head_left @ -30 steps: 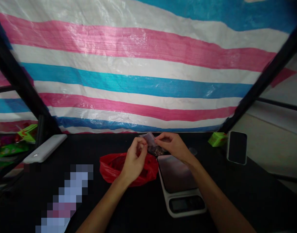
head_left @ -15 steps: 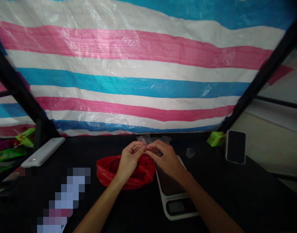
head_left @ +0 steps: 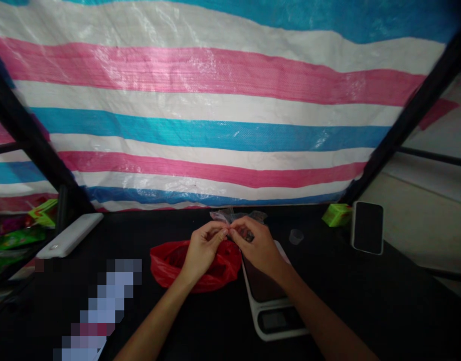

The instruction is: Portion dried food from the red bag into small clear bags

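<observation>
My left hand [head_left: 204,249] and my right hand [head_left: 256,245] meet above the table, thumbs and fingers closed in pinches with the tips almost touching. What they hold is too small and dim to make out. Crumpled clear plastic [head_left: 227,214] shows right behind the fingertips; I cannot tell whether the fingers grip it. Something dark and shiny shows inside the curl of my right hand. Below my left hand lies an open red plastic bag [head_left: 164,263], its inside in shadow. A white kitchen scale [head_left: 258,321] with a dark top sits under my right hand and forearm.
A small clear plastic cup [head_left: 296,236] stands right of the scale. Farther right are a green box [head_left: 336,214] and a phone [head_left: 367,228] propped upright. A long white object [head_left: 70,235] lies at the left. Striped sheeting [head_left: 215,135] hangs behind the black table [head_left: 346,296].
My fingertips have shifted slightly, the right hand's thumb and fingers drawing closer together at the meeting point. The bag and scale stay put; the view has moved a little.
</observation>
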Available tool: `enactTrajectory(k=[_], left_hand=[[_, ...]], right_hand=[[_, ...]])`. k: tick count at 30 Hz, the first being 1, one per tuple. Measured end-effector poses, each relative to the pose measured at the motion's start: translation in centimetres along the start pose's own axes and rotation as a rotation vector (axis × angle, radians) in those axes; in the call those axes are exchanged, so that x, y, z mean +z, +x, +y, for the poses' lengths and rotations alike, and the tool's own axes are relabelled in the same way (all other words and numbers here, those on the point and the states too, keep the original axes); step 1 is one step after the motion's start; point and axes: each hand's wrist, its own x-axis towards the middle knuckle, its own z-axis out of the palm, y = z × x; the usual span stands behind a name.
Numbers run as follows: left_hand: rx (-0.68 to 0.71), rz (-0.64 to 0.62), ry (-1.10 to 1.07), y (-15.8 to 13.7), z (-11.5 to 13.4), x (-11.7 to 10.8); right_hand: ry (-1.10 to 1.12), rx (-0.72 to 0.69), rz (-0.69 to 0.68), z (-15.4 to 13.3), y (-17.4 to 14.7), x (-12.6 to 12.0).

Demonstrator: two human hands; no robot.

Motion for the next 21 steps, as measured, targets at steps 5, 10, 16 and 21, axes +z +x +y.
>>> enactTrajectory(k=[5, 10, 16, 21], left_hand=[[-0.013, -0.046, -0.012, -0.1, 0.1, -0.2], [0.024, -0.063, 0.090, -0.3, 0.4, 0.1], [0.201, -0.163, 0.547, -1.1, 0.4, 0.0], [0.247, -0.131, 0.775, -1.2, 0.9, -1.1]], right_hand=[[-0.027, -0.020, 0.004, -0.1, 0.0, -0.1], [-0.069, -0.050, -0.001, -0.3, 0.0, -0.2], [-0.243, -0.063, -0.008, -0.3, -0.3, 0.2], [-0.336, -0.085, 0.019, -0.7, -0.7, 0.4]])
